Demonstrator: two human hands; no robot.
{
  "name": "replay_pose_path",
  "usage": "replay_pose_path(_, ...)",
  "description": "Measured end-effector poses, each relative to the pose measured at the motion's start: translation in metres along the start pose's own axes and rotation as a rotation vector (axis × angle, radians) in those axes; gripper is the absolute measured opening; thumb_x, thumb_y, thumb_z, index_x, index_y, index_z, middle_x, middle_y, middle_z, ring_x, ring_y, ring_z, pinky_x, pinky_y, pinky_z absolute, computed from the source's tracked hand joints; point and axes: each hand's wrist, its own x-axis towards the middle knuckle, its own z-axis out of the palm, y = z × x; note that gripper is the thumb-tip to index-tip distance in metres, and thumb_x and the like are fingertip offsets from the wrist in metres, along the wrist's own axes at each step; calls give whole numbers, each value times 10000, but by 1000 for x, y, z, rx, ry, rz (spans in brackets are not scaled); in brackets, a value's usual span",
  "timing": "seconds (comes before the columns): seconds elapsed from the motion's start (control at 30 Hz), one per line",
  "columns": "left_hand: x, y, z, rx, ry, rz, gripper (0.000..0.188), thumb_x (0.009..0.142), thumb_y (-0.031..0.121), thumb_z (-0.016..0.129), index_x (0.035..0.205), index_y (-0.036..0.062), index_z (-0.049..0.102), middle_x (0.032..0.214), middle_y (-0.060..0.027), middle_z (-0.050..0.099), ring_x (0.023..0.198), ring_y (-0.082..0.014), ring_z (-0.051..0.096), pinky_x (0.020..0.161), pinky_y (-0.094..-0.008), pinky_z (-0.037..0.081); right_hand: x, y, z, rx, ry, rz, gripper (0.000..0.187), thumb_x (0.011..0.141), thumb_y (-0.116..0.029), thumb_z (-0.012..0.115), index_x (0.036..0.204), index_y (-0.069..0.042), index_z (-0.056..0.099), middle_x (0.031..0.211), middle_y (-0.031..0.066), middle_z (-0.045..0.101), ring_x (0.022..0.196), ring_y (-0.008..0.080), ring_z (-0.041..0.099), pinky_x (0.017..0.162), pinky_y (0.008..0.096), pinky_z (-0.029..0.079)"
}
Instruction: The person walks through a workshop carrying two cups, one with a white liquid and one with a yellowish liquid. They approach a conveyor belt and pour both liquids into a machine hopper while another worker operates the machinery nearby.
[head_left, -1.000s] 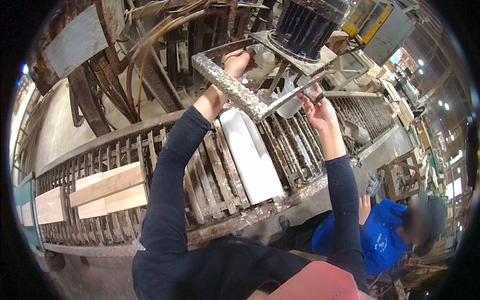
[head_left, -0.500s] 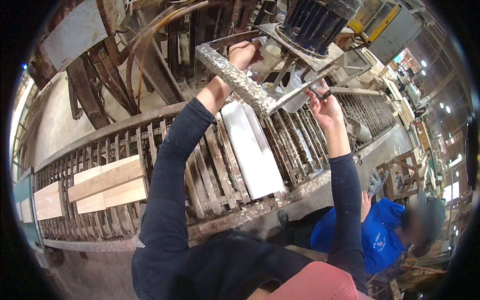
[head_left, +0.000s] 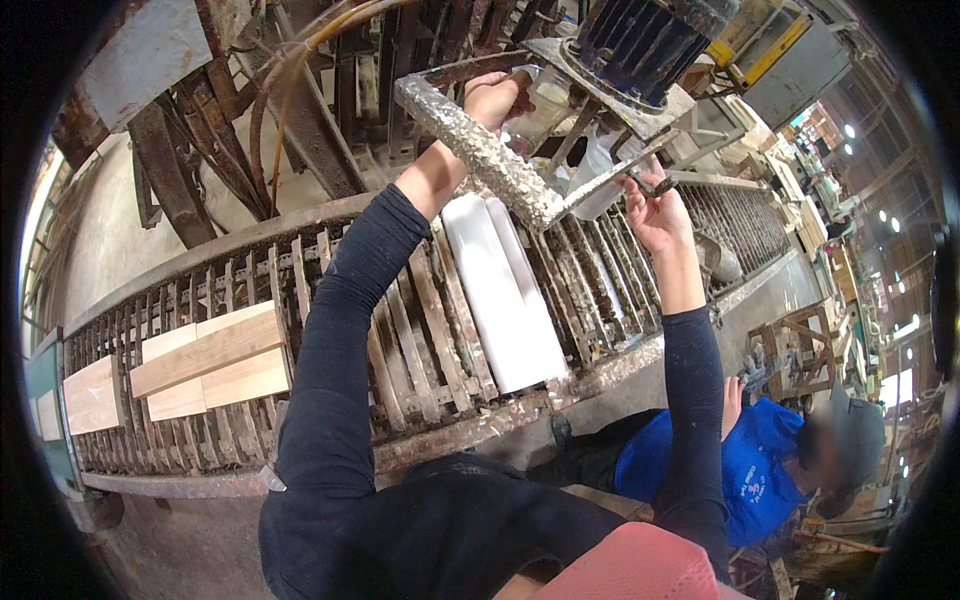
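A metal frame (head_left: 500, 165) crusted with pale dried residue stands over a slatted conveyor, below a dark finned motor (head_left: 640, 50). Translucent plastic film (head_left: 596, 180) hangs crumpled inside the frame, between my hands. My left hand (head_left: 490, 100) reaches over the crusted bar, its fingers curled at the film's left edge; its fingertips are partly hidden. At the frame's right bar, my right hand (head_left: 657, 215) is closed with its fingertips at the film, next to a small dark piece (head_left: 664, 186). Just below the frame, a long white smooth piece (head_left: 505, 310) lies across the slats.
Several pale wood boards (head_left: 210, 360) lie on the conveyor (head_left: 330, 235) at left. A person in a blue shirt (head_left: 745, 470) is at the lower right. Hoses (head_left: 270, 130) hang at upper left; a metal cylinder (head_left: 717, 258) lies on the slats at right.
The view has shifted slightly. My right hand sits a little lower and further right; my left hand stays inside the frame with its fingers curled.
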Motion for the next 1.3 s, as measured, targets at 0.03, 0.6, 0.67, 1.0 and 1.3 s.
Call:
replay_pose_path(0.03,0,1,1,25,-7,-25,111,786,72,500,794,-1,583,712,-48,568,586,-137,543,546,-272,459,0,0,-1,0,4,-8,230,867,-171,467,1079,-82,451,876,239,526,678,269,588,422,188,472)
replay_pose_path(0.6,-1,1,0,69,-16,-39,121,792,97,492,810,27,589,709,-36,575,602,-127,547,570,-276,462,-6,0,2,-30,-15,-41,350,845,-128,488,1185,-118,409,927,364,500,662,216,581,459,181,477)
replay_pose_path(0.67,1,0,-2,53,23,-8,183,769,193,589,742,13,597,614,-66,573,522,-133,552,496,-245,418,-6,0,5,-48,-11,-34,362,851,-140,486,1201,-126,397,932,336,505,684,224,584,457,181,478)
replay_pose_path(1.0,-7,16,-1,322,-88,-105,165,812,162,459,866,92,599,753,-10,586,681,-112,548,598,-252,381,-8,3,0,-74,-20,-48,441,851,-91,454,1267,-143,318,922,211,495,748,262,601,442,174,469)
replay_pose_path(1.3,-7,20,-4,378,-114,-159,203,811,137,414,905,82,584,760,-31,597,717,-113,549,638,-258,390,-4,4,-5,-49,-107,-35,549,818,-6,415,1305,-180,230,884,167,504,744,251,604,447,184,481)
